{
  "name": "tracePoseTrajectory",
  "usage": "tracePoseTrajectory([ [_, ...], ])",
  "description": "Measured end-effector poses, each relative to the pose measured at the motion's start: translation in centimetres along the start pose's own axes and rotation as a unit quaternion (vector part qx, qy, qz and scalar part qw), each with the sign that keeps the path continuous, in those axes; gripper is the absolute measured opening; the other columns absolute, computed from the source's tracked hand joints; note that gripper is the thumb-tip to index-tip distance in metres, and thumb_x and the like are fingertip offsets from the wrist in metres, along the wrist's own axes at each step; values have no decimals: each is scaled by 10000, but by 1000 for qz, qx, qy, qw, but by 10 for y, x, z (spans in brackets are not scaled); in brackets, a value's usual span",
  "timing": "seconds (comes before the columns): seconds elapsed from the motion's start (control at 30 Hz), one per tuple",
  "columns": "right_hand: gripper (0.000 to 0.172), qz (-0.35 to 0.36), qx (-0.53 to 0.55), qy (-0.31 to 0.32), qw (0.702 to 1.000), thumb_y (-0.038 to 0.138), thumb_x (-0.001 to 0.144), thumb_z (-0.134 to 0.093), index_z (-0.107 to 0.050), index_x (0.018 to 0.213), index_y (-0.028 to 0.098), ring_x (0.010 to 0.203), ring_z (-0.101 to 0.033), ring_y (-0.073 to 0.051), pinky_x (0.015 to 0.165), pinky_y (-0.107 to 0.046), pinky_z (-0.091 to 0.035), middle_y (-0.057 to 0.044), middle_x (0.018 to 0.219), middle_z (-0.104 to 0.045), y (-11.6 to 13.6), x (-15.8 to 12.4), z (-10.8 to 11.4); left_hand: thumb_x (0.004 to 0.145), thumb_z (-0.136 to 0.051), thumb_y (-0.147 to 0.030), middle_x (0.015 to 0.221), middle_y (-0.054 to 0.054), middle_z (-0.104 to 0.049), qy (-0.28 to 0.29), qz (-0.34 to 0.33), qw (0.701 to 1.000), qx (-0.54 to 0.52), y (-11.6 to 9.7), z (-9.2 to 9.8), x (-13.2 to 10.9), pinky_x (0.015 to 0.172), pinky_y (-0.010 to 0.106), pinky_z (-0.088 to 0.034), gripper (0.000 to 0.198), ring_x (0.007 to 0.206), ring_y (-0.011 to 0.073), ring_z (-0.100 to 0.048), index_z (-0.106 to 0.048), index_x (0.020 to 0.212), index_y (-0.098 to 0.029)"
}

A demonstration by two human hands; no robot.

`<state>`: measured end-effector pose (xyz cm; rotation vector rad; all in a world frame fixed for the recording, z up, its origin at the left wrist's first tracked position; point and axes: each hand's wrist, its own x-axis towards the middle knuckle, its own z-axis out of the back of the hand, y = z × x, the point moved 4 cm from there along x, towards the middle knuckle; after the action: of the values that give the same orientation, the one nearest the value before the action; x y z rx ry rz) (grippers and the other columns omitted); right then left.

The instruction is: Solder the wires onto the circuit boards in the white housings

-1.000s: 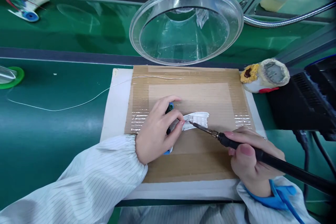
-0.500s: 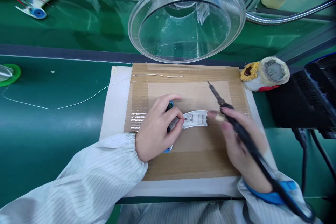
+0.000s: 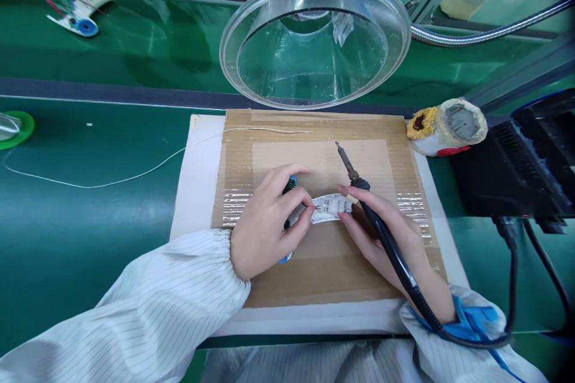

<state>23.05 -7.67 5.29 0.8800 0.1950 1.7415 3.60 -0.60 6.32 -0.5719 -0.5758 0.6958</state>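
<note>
left hand (image 3: 269,221) gripping apparently a circuit board (image 3: 290,185) | right hand (image 3: 381,242) closed on soldering iron (image 3: 347,161), tip toward 12 o'clock | risk: careless turn burns bare fingers (image 3: 344,190)

- Bright, even light fills the scene, with no dim areas near the round clear magnifier lens (image 3: 314,54).
- Hard white glare streaks the rim of that lens.
- Below it, the clear tape on the brown cardboard pad (image 3: 323,125) glints.
- A soft shadow lies beneath the person's right hand (image 3: 381,239).
- The far corners darken and bend; focus stays fairly sharp.
</note>
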Motion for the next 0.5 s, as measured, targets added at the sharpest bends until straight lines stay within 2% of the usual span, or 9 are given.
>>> tracePoseTrajectory([
  [0.1, 517, 13, 2, 1, 1000, 101, 969, -706, -567, 1441, 261, 958, -781, -170, 866, -268, -645, -56, 1213, -785, 0, 0, 1, 1025, -541, -110, 1475, 197, -534, 24, -46, 997, 53, -5, 7, 1, 1152, 490, -478, 193, 1407, 318, -526, -701, 925, -153],
  [0.2, 521, 25, 2, 12, 1000, 93, 978, -694, -562, 1449, 272, 995, -770, -166, 886, -274, -642, -54, 1233, -777, -3, 0, -2, 1027, -536, -104, 1516, 209, -510, 43, -78, 992, 92, -9, 9, 3, 1198, 529, -446, 212, 1500, 355, -431, -694, 891, -140],
  [0.27, 526, 24, 3, 23, 999, 105, 994, -676, -544, 1469, 291, 1020, -766, -176, 898, -301, -647, -56, 1261, -769, -4, 0, -4, 1008, -539, -88, 1498, 192, -539, 33, -57, 995, 71, -9, 8, 4, 1194, 536, -456, 203, 1495, 342, -435, -668, 867, -155],
  [0.4, 482, 7, 18, 36, 999, 122, 1017, -639, -569, 1453, 315, 1082, -764, -199, 911, -333, -652, -51, 1280, -766, -3, -2, -4, 991, -551, -95, 1447, 168, -581, -25, -10, 999, 21, -9, 1, 3, 1174, 547, -468, 164, 1427, 312, -496, -646, 885, -179],
  [0.5, 382, -17, 46, -11, 999, 160, 1021, -651, -647, 1376, 301, 973, -785, -205, 825, -323, -654, -44, 1140, -803, -1, -7, 9, 1006, -553, -111, 1440, 164, -582, -34, -3, 999, 3, -8, -2, 2, 1183, 534, -452, 164, 1416, 302, -498, -656, 896, -178],
])
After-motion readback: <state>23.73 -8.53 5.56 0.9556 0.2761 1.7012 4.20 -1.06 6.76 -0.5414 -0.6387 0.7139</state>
